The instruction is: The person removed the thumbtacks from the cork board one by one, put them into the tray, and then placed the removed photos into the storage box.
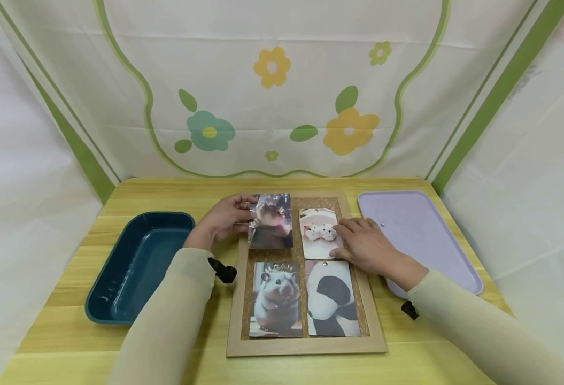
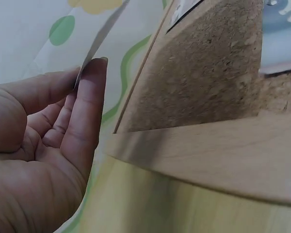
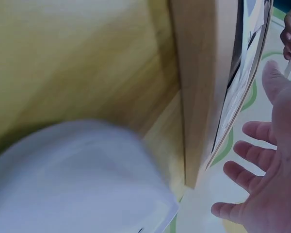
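Observation:
My left hand (image 1: 226, 216) pinches a photo card (image 1: 270, 222) by its left edge, over the upper left part of a wood-framed cork board (image 1: 378, 342). Edge-on in the left wrist view, the card (image 2: 98, 43) sits between thumb and fingers, with bare cork (image 2: 199, 73) beside it. My right hand (image 1: 365, 240) lies over the right side of a pinned photo of two small white animals (image 1: 317, 232), its fingers spread in the right wrist view. Below are a pinned photo of a crowned hamster (image 1: 276, 299) and one of a black-and-white plush (image 1: 330, 294).
A dark teal basin (image 1: 139, 267) stands on the wooden table (image 1: 70, 299) at the left. To the right is a lilac tray (image 1: 421, 235) with a small silver pin (image 1: 382, 224) on it. A flowered white curtain (image 1: 272, 27) hangs behind the table.

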`<state>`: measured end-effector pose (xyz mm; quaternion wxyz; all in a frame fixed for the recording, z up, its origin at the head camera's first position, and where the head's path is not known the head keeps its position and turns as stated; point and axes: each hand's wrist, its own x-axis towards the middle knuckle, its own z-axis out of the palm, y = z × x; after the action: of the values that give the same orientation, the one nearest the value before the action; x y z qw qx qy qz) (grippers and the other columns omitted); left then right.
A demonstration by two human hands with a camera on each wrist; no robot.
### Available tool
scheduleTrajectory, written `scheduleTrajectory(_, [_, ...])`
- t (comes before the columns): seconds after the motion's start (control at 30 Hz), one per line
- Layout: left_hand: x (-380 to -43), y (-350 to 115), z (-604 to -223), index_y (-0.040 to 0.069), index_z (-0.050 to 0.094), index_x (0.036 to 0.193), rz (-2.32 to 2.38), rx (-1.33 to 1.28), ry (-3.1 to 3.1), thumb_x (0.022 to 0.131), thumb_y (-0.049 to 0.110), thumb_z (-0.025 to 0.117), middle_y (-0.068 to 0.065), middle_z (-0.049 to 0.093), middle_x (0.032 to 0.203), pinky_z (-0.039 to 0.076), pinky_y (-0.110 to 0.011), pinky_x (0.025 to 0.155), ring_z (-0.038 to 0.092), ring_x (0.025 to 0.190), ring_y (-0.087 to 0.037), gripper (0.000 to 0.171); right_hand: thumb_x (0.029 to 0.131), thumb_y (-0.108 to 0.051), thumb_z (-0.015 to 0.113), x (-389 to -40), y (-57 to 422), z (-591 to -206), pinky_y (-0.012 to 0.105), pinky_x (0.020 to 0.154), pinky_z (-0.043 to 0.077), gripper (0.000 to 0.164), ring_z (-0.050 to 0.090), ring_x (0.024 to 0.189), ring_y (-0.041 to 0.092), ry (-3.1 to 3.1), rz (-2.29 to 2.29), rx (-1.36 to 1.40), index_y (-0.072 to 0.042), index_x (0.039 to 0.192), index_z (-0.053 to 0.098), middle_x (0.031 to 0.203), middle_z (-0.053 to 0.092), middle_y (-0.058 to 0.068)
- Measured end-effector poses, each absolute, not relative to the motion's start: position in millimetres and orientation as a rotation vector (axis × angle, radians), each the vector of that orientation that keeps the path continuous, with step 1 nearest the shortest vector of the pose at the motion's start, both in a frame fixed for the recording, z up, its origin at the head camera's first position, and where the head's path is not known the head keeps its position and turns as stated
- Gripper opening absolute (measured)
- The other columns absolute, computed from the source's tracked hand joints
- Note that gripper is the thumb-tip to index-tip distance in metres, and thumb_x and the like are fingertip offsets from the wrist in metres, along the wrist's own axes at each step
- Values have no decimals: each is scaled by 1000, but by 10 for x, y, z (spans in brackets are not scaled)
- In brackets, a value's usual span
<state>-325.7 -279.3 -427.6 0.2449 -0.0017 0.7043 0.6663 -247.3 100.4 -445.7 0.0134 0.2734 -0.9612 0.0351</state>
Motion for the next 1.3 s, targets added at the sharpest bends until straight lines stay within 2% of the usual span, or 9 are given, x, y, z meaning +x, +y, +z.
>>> scheduleTrajectory(0.37, [-3278,-3070,-3946,9,49,148,1738,102,1964,108,5,59,-6,52,122,61,-34,78,62,96,-19,41,100,-54,68,-2399,1235,-4491,79,114,30,65,53,137,48,-3037,133,753,-7,146,61,149,59,22])
scheduleTrajectory(0.57, [-3244,-3360,-3789,6,46,149,1680,135,2037,108,7,58,-9,50,127,61,-33,80,62,96,-18,42,102,-52,66,-2370,1259,-4516,79,115,28,65,53,137,48,-3062,149,752,-4,146,60,148,59,22])
scheduleTrajectory(0.73, [-3173,-3650,-3715,8,44,150,1639,158,2076,109,11,59,-7,50,126,60,-33,79,61,91,-15,44,102,-50,66,-2358,1261,-4539,80,115,28,64,54,137,47,-3054,142,759,-4,146,60,147,60,22])
scheduleTrajectory(0.9, [-3082,-3966,-3728,12,48,145,1648,156,2076,109,10,59,-2,55,120,62,-33,76,63,86,-11,38,102,-51,66,-2358,1262,-4579,80,115,27,66,54,138,47,-3060,147,754,-3,146,60,149,59,22])
scheduleTrajectory(1.03, [-2996,-4198,-3733,13,50,141,1675,152,2061,108,8,59,1,59,118,63,-33,76,67,90,-12,35,102,-52,65,-2349,1256,-4594,80,115,26,68,53,138,48,-3070,153,742,-2,147,59,150,58,23])
scheduleTrajectory(1.3, [-2872,-4652,-3736,19,57,136,1675,141,2055,107,5,61,1,64,116,64,-33,74,67,89,-14,33,102,-52,65,-2328,1242,-4589,79,116,27,70,53,138,47,-3061,145,748,0,148,58,150,57,23])
